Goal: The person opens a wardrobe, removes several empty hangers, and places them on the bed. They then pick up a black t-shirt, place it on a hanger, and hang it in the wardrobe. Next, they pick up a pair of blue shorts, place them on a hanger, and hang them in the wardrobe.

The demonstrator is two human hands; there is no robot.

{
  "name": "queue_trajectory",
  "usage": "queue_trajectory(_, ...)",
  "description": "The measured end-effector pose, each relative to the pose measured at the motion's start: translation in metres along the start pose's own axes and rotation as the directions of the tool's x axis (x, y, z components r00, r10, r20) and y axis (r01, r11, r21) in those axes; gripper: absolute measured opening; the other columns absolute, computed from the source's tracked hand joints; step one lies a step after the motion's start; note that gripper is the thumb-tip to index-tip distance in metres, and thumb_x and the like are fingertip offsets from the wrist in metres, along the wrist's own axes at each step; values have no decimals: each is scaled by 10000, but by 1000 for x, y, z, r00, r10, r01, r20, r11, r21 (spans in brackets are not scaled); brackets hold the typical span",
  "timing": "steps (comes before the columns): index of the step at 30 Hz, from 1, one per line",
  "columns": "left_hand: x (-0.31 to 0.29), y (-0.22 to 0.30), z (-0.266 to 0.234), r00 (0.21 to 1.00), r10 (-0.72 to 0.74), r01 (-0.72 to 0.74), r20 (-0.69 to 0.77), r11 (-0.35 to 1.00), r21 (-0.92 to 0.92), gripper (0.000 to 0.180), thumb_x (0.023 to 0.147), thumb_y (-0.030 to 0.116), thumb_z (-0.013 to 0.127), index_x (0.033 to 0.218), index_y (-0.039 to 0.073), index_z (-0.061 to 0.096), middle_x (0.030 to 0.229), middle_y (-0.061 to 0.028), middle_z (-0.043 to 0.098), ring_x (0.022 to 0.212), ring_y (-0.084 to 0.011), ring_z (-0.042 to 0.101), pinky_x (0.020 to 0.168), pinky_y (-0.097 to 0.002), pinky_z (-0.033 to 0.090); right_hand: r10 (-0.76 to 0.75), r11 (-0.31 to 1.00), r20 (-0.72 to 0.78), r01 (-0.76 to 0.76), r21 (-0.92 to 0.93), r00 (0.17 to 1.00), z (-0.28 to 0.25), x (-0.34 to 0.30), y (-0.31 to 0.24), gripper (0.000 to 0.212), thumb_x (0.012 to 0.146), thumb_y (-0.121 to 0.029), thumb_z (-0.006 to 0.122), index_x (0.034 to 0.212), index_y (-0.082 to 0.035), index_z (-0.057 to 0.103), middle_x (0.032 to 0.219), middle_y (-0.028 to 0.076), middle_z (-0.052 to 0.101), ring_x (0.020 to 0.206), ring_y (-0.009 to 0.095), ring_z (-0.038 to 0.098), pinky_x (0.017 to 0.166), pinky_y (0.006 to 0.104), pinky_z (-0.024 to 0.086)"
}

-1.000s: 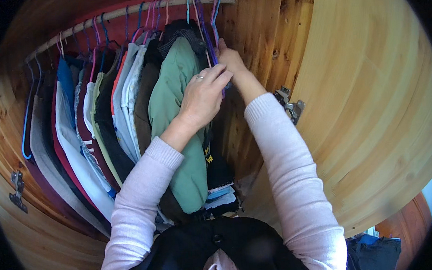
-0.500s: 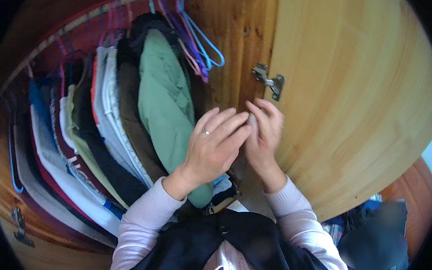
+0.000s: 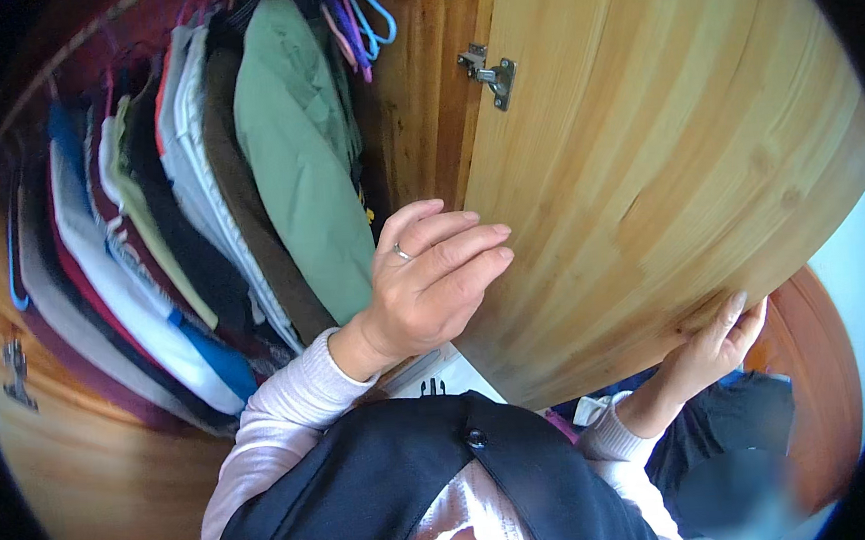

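I see left grip (image 3: 443, 274), fingers loosely spread, near green jacket (image 3: 294, 159) in wardrobe (image 3: 417, 121); right grip (image 3: 714, 351) at lower edge of open wooden door (image 3: 667, 173), cannot tell if pinching.

A second ago both hands were up at the hangers (image 3: 365, 24); now they are lower and apart. The right grip (image 3: 711, 349) has swung away to the right and reached the wooden door (image 3: 637, 175), thumb and fingers at its lower edge. The left grip (image 3: 428, 282), close beside the right half a second ago, is alone in front of the clothes, fingers loosely bent around nothing. The view has tipped down, pushing the hangers to the top rim.
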State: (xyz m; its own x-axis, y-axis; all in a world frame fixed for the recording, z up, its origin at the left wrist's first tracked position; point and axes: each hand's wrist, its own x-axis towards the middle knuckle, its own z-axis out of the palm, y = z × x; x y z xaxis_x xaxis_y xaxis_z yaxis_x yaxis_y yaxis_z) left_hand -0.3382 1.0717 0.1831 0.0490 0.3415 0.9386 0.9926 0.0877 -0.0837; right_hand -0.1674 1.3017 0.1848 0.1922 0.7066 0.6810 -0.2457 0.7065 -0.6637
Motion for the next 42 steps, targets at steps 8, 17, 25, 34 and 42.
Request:
queue_trajectory(8, -22, 74, -16, 964, -264, 260, -24, 924, 279, 283, 709, -25, 635, 968, 73, 693, 1071, -81, 692, 999, -263, 626, 941, -444, 437, -179, 982, 376, 142, 122, 909, -51, -24, 13, 220, 954, -118, 581, 1131, 4, 534, 1002, 75, 584, 865, 137, 542, 783, 277, 451)
queue_trajectory(17, -29, 158, -129, 950, -134, 307, -282, 555, 773, 202, 754, -35, 620, 923, 55, 681, 1062, -101, 677, 955, -278, 624, 884, -386, 455, -693, 720, 651, 288, 631, 309, 11, -130, -57, 981, 667, -352, 851, 1428, 25, 359, 1427, 279, 378, 1282, 412, 420, 1038, 479, 371)
queue_trajectory(25, -45, 271, -242, 709, 305, 622, -636, 154, 768, 414, 932, 162, 603, 1268, -55, 495, 1355, -208, 468, 1251, -313, 447, 1086, -417, 307, -611, 787, 728, 338, 515, 312, 89, -236, -75, 779, 794, -295, 730, 1405, 42, 383, 1482, 294, 292, 1392, 454, 261, 1139, 499, 237)
queue_trajectory(34, -81, 268, -240, 223, -265, 865, -938, 498, 65, 591, 1017, 410, 435, 1368, -64, 394, 1339, -221, 474, 1191, -280, 515, 1029, -362, 401, -528, 778, 835, 485, 401, 157, 129, -287, -53, 724, 840, -291, 659, 1447, -33, 363, 1553, 186, 214, 1444, 360, 201, 1154, 487, 219)
queue_trajectory(42, -90, 214, -176, 733, -530, 662, -426, 413, 625, 763, 903, 197, 670, 1483, -40, 233, 1501, -278, 286, 1379, -380, 333, 1135, -442, 274, -546, 770, 834, 444, 459, 85, 132, -284, -42, 622, 850, -226, 620, 1406, -23, 431, 1558, 129, 251, 1434, 300, 257, 1150, 448, 251)
